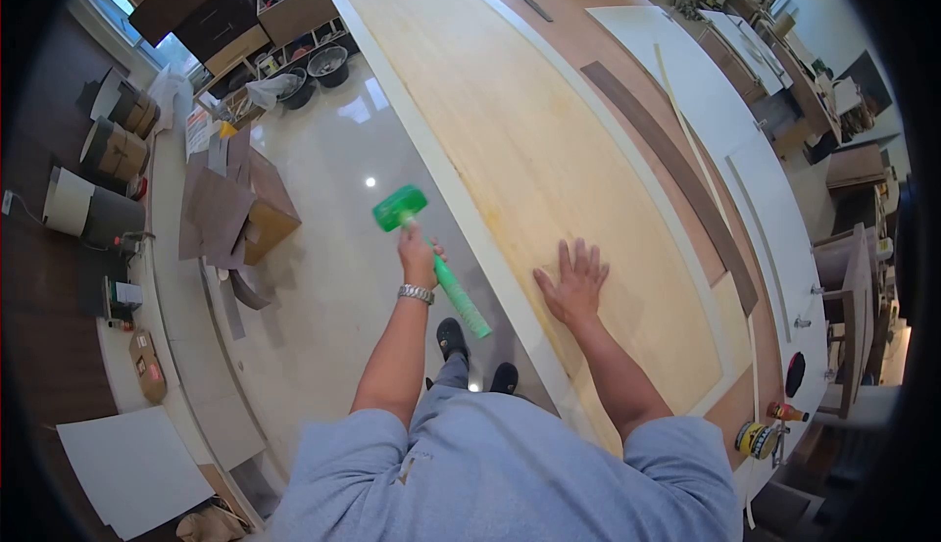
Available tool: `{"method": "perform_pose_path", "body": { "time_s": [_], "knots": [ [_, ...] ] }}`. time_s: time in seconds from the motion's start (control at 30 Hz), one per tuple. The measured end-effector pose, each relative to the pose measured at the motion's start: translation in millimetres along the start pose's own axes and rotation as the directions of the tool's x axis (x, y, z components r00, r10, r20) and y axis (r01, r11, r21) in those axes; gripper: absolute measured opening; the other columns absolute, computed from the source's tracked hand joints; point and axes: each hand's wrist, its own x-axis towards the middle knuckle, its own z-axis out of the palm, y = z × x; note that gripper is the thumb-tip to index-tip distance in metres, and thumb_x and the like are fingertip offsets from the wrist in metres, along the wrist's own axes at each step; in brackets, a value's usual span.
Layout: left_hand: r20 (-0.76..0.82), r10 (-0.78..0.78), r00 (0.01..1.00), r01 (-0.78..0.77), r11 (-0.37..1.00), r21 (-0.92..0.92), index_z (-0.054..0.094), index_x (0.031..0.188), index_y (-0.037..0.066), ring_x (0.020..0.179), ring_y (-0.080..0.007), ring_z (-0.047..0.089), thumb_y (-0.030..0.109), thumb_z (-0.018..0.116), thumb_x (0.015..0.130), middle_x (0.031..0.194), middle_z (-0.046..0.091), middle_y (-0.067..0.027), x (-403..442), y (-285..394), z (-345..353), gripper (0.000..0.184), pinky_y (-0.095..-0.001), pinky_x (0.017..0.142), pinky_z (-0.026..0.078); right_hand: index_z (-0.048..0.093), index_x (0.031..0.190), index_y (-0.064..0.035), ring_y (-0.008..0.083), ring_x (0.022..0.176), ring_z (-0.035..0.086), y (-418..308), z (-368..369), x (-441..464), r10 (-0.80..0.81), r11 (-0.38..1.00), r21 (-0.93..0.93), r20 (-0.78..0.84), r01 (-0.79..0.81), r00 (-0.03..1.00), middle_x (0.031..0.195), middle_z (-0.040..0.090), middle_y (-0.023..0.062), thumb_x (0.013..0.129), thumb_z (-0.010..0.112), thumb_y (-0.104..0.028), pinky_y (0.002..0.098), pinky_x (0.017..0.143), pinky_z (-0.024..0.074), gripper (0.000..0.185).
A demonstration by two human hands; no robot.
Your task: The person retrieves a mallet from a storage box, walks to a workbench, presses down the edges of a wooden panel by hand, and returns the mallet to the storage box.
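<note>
A green mallet was held in the left hand — fingers curled around it near the head, handle slanting down — over the glossy floor. The right hand was laid open, fingers spread, on a long pale panel with white borders. Open floor was left between the panel's left edge and a cardboard box; a dark strip was placed beyond the right edge.

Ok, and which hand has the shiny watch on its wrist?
The left hand, the one holding the green mallet. A silver watch circles its wrist, while the right hand, spread on the pale panel, has a bare wrist.
</note>
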Motion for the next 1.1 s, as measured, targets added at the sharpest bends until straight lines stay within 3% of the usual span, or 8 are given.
{"method": "perform_pose_path", "body": {
  "time_s": [0.2,0.4,0.6,0.7,0.8,0.9,1.0,1.1],
  "knots": [
    [0.154,-0.051,0.987,0.025,0.986,0.166,0.044,0.127,0.017,0.048,-0.0122,0.046,0.036,0.042,0.105,0.07,0.046,-0.003,1,9,-11,0.029,-0.0289,0.041,0.044,0.035,0.152,-0.0138,0.0343,0.149,0.016,-59,-16,84,-0.047,0.992,0.124,0.1,0.035,0.994,0.16,0.025,0.0134,0.094,0.043,-0.063,0.0637,0.117,0.0081,0.077],
    [-0.044,0.054,0.998,-0.059,0.993,-0.099,0.043,0.128,0.018,0.048,-0.0126,0.045,0.036,0.041,0.105,0.069,0.046,-0.0021,39,32,-16,0.03,-0.029,0.041,0.044,0.03,0.155,-0.0152,0.034,0.15,0.012,-102,7,160,0.03,0.996,0.085,-0.064,-0.025,0.997,0.163,0.02,0.0121,0.097,0.034,-0.063,0.0613,0.118,0.0087,0.075],
    [0.14,-0.091,0.986,0.058,0.974,0.218,0.044,0.123,0.018,0.048,-0.0118,0.047,0.036,0.04,0.105,0.07,0.047,-0.0022,34,28,2,0.026,-0.0287,0.041,0.044,0.023,0.157,-0.017,0.0328,0.152,0.006,-110,0,160,0.053,0.998,0.019,0.005,-0.053,0.999,0.165,0.013,0.0094,0.098,0.032,-0.063,0.0591,0.119,0.0048,0.076],
    [-0.054,-0.026,0.998,0.025,0.999,-0.031,0.045,0.123,0.018,0.048,-0.0118,0.047,0.037,0.039,0.105,0.069,0.047,-0.0021,42,29,5,0.026,-0.0287,0.04,0.044,0.024,0.157,-0.0174,0.0326,0.152,0.005,-111,0,162,0.064,0.997,0.032,0.013,-0.064,0.998,0.165,0.012,0.0091,0.097,0.032,-0.064,0.0587,0.119,0.0036,0.076],
    [0.154,-0.048,0.987,0.015,0.978,0.207,0.045,0.122,0.017,0.047,-0.0117,0.047,0.036,0.039,0.105,0.069,0.046,-0.0019,39,31,10,0.026,-0.0291,0.04,0.044,0.024,0.157,-0.0176,0.0327,0.152,0.006,-110,-1,161,0.07,0.997,0.028,0.017,-0.071,0.997,0.165,0.012,0.0088,0.097,0.033,-0.064,0.0586,0.119,0.0032,0.076],
    [0.146,-0.011,0.989,-0.024,0.971,0.236,0.045,0.122,0.017,0.047,-0.0121,0.046,0.035,0.04,0.105,0.068,0.046,-0.0019,48,45,4,0.025,-0.0297,0.039,0.043,0.025,0.157,-0.0177,0.0326,0.152,0.006,-112,1,161,0.068,0.997,0.024,0.006,-0.068,0.998,0.165,0.013,0.0086,0.097,0.033,-0.064,0.0586,0.119,0.0032,0.076],
    [-0.027,-0.015,1.0,0.013,0.995,-0.094,0.045,0.121,0.016,0.046,-0.0126,0.045,0.033,0.04,0.105,0.067,0.046,-0.0019,67,46,20,0.024,-0.0301,0.039,0.043,0.026,0.157,-0.0176,0.0327,0.152,0.007,-110,7,161,0.069,0.997,0.025,-0.025,-0.069,0.997,0.165,0.015,0.0086,0.097,0.034,-0.064,0.0589,0.119,0.0036,0.076],
    [0.169,0.005,0.986,-0.043,0.975,0.217,0.045,0.12,0.017,0.049,-0.0121,0.047,0.035,0.04,0.105,0.069,0.046,-0.0028,71,56,17,0.024,-0.0291,0.04,0.044,0.027,0.156,-0.0174,0.0328,0.152,0.008,-110,6,165,0.061,0.998,0.014,-0.041,-0.06,0.997,0.164,0.016,0.0089,0.096,0.035,-0.064,0.0591,0.119,0.0038,0.076]
  ]
}}
